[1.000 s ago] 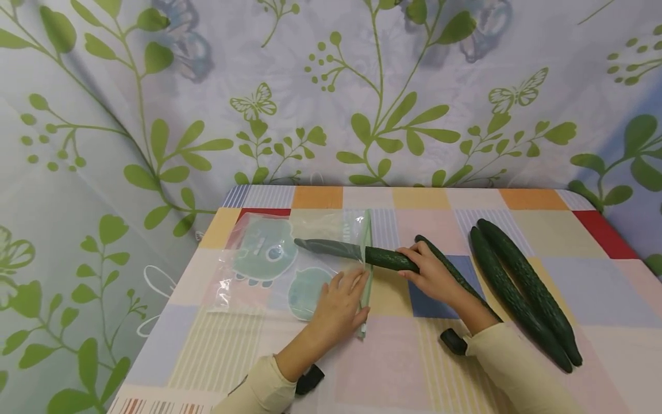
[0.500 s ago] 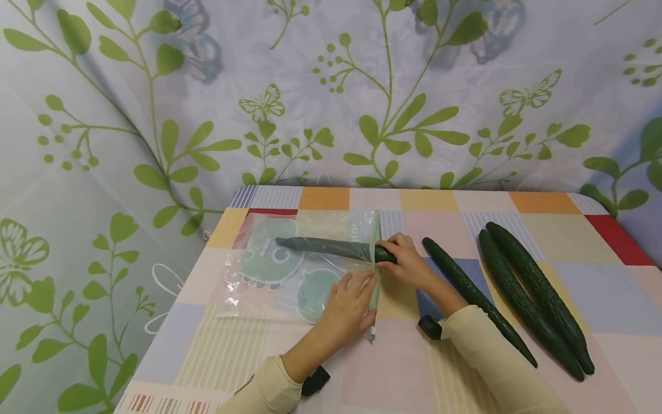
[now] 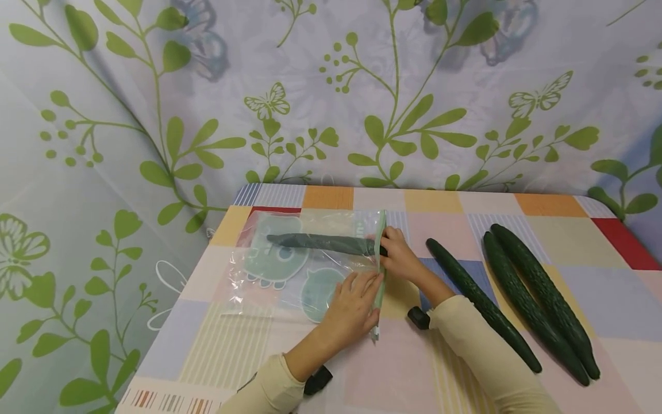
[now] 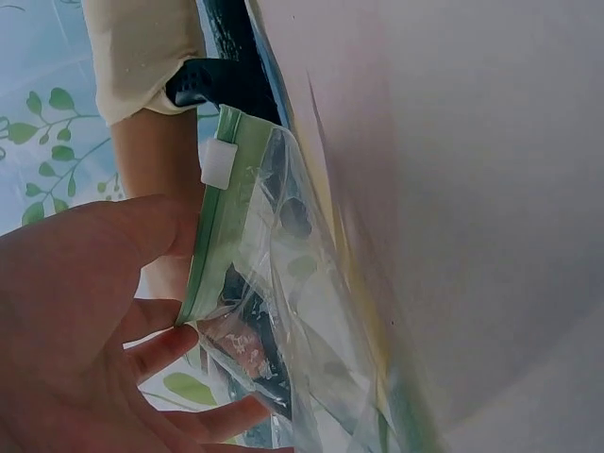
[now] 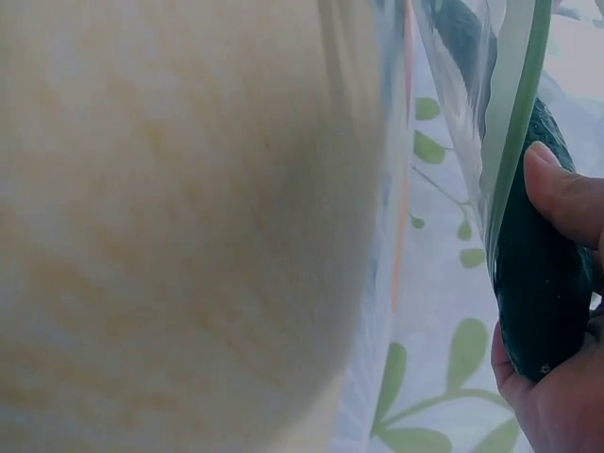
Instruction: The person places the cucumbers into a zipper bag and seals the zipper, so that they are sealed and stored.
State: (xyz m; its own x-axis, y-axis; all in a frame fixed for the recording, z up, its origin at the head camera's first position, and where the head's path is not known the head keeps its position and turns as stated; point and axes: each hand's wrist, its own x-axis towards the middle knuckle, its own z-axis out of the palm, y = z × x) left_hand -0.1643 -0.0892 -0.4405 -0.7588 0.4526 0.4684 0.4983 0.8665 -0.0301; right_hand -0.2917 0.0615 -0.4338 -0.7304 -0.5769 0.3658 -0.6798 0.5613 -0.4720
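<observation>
A clear zip bag [image 3: 269,299] with green cartoon prints lies flat on the table, its green-edged mouth facing right. Inside it is most of a dark green cucumber [image 3: 320,242], seen through the plastic. My right hand [image 3: 398,253] grips the cucumber's near end at the bag mouth; in the right wrist view, thumb and fingers wrap the cucumber [image 5: 543,274] beside the green edge. My left hand [image 3: 349,307] holds the lower part of the bag's mouth. In the left wrist view its thumb and fingers are at the green zip edge [image 4: 203,245], below a white slider [image 4: 219,164].
To the right lie a single cucumber [image 3: 481,302], close to the right forearm, and two more cucumbers [image 3: 540,302] side by side. A patchwork cloth covers the table [image 3: 564,230]. Behind it hangs a leaf-patterned curtain [image 3: 310,103]. White cord loops [image 3: 168,287] hang past the left edge.
My right hand has moved left, pushing the cucumber deeper until its end is at the bag mouth. The left hand keeps its place on the bag. The view has shifted slightly.
</observation>
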